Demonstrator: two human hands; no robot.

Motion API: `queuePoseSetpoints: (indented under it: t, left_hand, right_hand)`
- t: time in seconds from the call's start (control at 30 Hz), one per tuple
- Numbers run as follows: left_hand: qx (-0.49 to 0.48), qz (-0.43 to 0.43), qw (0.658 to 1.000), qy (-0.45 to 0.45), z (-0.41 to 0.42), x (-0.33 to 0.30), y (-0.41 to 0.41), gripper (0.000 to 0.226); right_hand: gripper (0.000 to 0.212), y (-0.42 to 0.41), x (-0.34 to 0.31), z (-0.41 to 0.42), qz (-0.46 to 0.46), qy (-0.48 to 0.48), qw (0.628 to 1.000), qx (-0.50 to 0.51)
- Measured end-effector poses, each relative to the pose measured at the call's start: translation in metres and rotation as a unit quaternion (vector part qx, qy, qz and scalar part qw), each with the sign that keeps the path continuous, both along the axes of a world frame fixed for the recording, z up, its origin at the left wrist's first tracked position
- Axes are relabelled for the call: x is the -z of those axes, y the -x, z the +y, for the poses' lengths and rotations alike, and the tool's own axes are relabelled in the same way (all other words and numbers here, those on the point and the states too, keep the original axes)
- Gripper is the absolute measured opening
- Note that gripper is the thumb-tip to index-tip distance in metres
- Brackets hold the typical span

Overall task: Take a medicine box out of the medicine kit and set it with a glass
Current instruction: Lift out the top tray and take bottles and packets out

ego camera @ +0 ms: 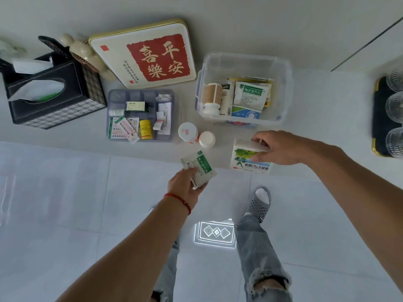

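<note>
White tabletop (65,140) is carrying: tissue box (50,92) sitting far left, grey divided tray (174,118) lying mid, clear medicine kit (281,88) standing right of it, two white-capped bottles (188,131) standing near edge, green-leaf medicine box (244,159) sitting near right, black tray (378,127) at far right edge holding glasses (394,107).

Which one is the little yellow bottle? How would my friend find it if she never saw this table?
Start at the big red-and-cream tin lid leaning at the back. Just in front of it lies a grey divided tray of small medicines. The yellow bottle sits near the tray's front edge, about the middle; it is the only bright yellow thing there, among pale boxes and paper packets.
</note>
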State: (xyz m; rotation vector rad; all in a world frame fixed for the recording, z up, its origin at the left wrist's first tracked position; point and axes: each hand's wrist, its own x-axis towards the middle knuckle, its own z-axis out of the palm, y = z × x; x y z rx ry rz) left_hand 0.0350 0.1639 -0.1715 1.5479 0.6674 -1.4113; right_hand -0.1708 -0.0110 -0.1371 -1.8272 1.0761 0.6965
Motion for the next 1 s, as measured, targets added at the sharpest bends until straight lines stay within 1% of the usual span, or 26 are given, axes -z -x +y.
queuePoseSetpoints:
  t: [0.07, 0.13, 0.17, 0.23, 0.3, 0.4, 0.57, 0.7, 0.83, 0.9, 1.0]
  left_hand:
    - [-0.031, 0.013, 0.999, 0.002, -0.008, 0.014, 0.008, 0.037]
    - [-0.043, 0.018, 0.999, -0.001, -0.018, 0.025, 0.014, 0.037]
    - [-0.043, 0.015, 0.999, -0.005, -0.023, 0.029, 0.018, 0.035]
    - [-0.030, 0.005, 0.999, -0.014, -0.031, 0.037, 0.024, 0.034]
    - [0.000, -0.016, 0.999, -0.042, -0.034, 0.042, 0.028, 0.035]
    - [0.046, -0.037, 0.995, -0.087, -0.032, 0.044, 0.031, 0.033]
    - [-0.006, -0.044, 0.996, -0.082, -0.010, 0.045, 0.030, 0.023]
    - [-0.055, -0.033, 0.997, -0.036, 0.001, 0.044, 0.029, 0.038]
    - [-0.073, -0.025, 0.997, 0.016, 0.013, 0.037, 0.029, 0.044]
    - [-0.069, -0.009, 0.997, 0.041, 0.015, 0.031, 0.033, 0.045]
    - [-0.035, 0.012, 0.997, 0.067, 0.004, 0.023, 0.044, 0.042]
  right_hand:
    - [0.043, 0.005, 0.015, 0.008, -0.030, -0.055, 0.994, 0.089]
    - [0.037, 0.005, 0.028, 0.016, -0.070, -0.121, 0.973, 0.182]
    - [0.035, 0.003, 0.033, 0.019, -0.083, -0.150, 0.962, 0.214]
    - [0.032, 0.000, 0.043, 0.023, -0.101, -0.180, 0.948, 0.241]
    - [0.034, -0.005, 0.052, 0.023, -0.105, -0.183, 0.948, 0.240]
    - [0.037, -0.005, 0.061, 0.019, -0.087, -0.158, 0.961, 0.209]
    - [0.044, 0.003, 0.072, 0.008, -0.076, -0.124, 0.971, 0.191]
    - [0.036, -0.002, 0.077, 0.007, -0.090, -0.019, 0.985, 0.146]
    - [0.031, -0.014, 0.084, 0.017, -0.136, 0.107, 0.979, 0.109]
    - [0.033, -0.019, 0.086, 0.021, -0.137, 0.136, 0.977, 0.093]
    - [0.039, -0.029, 0.083, 0.022, -0.123, 0.162, 0.977, 0.067]
